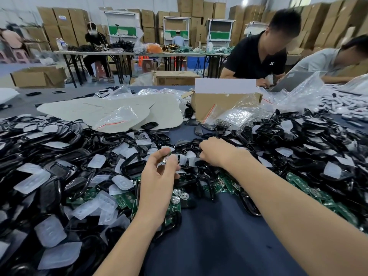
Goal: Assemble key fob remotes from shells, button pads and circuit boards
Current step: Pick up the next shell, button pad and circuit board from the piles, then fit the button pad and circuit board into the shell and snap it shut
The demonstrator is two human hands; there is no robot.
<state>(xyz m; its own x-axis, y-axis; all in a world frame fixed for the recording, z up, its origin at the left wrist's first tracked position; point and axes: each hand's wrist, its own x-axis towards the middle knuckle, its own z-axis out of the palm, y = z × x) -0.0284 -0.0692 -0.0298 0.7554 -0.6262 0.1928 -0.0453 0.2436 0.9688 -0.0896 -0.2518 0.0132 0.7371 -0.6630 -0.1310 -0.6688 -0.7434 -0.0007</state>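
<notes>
Pinching a small circuit board (pixel 166 158) between thumb and fingertips, the left hand (pixel 157 177) hovers above the heaped counter (pixel 209 236) while the right hand (pixel 216 153) curls into black shells (pixel 298 140), grip unclear

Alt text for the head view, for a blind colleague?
The left hand pinches a small metallic part above a blue table heaped with black shells, translucent button pads and green circuit boards; the right hand reaches into the shells.
</notes>
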